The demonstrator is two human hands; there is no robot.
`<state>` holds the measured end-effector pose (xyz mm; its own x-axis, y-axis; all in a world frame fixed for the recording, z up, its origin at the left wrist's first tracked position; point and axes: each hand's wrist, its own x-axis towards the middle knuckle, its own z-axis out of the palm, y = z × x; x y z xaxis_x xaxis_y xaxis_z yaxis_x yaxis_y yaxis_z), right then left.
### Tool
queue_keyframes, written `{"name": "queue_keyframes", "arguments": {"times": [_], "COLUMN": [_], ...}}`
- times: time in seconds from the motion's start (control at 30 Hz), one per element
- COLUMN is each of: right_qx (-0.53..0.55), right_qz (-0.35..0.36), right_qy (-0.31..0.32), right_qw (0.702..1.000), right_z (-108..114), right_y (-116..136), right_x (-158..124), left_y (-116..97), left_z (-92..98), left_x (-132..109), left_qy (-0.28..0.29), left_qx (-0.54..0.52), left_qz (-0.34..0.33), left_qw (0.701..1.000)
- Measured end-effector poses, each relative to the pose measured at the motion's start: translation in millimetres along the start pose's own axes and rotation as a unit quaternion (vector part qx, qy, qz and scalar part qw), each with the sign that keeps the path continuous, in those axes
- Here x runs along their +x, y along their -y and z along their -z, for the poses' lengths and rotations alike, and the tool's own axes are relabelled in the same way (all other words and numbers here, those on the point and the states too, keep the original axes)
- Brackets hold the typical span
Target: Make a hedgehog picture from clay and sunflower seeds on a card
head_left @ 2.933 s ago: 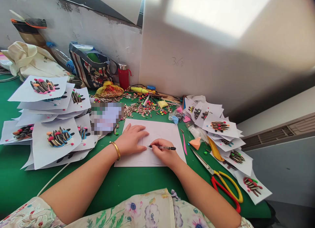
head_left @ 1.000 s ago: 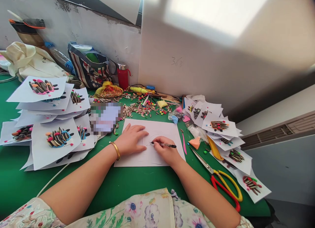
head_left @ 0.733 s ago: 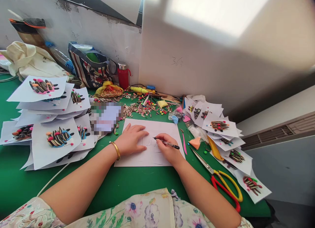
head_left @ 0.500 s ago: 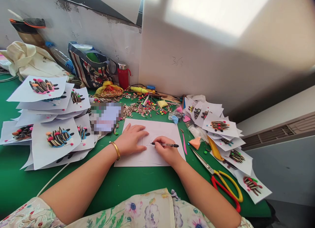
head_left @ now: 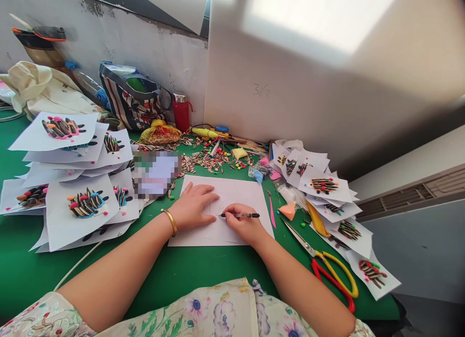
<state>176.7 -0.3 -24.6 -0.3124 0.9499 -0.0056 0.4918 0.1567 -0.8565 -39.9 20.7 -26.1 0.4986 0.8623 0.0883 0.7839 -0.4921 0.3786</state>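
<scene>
A white sheet of paper (head_left: 203, 236) lies on the green tabletop (head_left: 174, 274) in front of me, with faint dark lines drawn near its middle. My left hand (head_left: 194, 206) rests flat on the sheet's left part, fingers spread, with nothing in it. In my right hand (head_left: 245, 225) a pen (head_left: 249, 215) with a black end is pinched, its tip touching the paper close to the drawn lines. The pen lies nearly level, its back end toward the right. Part of the drawing is hidden behind my right fingers.
Stacked cards with seed pictures stand left (head_left: 87, 230) and right (head_left: 323, 186). Scissors (head_left: 316, 254) and a pink tool (head_left: 271, 212) lie right of the sheet. Behind it are scattered seeds (head_left: 203, 160), a red flask (head_left: 181, 114) and a striped bag (head_left: 134, 99).
My right hand and the pen have shifted slightly left and a little down on the paper. My left hand stays in place.
</scene>
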Motion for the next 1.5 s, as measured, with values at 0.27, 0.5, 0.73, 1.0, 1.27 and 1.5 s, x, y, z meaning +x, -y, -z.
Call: {"name": "queue_keyframes", "arguments": {"times": [0.27, 0.5, 0.73, 1.0, 1.27, 1.5], "right_qx": [0.0, 0.065, 0.11, 0.09, 0.029, 0.016], "right_qz": [0.006, -0.011, -0.01, -0.021, 0.007, 0.009], "right_qy": [-0.017, -0.054, -0.074, -0.046, -0.018, -0.021], "right_qw": [1.0, 0.996, 0.991, 0.995, 0.999, 1.0], "right_z": [-0.1, 3.7, 12.0, 9.3, 2.1, 1.5], "right_y": [-3.0, -7.7, -15.2, -11.2, -4.1, -4.5], "right_x": [1.7, 1.6, 6.2, 6.5, 4.1, 4.3], "left_y": [0.4, 0.8, -1.3, -1.0, -0.3, -0.3], "left_z": [-0.6, -0.4, 1.7, 1.5, 0.8, 0.8], "left_x": [1.0, 1.0, 1.1, 0.9, 1.0, 1.5], "left_qy": [0.003, 0.006, 0.017, 0.008, 0.012, 0.013], "left_qx": [-0.004, -0.006, -0.004, -0.007, 0.004, 0.006], "left_qz": [0.0, 0.005, 0.009, 0.006, 0.006, 0.005], "left_qw": [1.0, 1.0, 1.0, 1.0, 1.0, 1.0]}}
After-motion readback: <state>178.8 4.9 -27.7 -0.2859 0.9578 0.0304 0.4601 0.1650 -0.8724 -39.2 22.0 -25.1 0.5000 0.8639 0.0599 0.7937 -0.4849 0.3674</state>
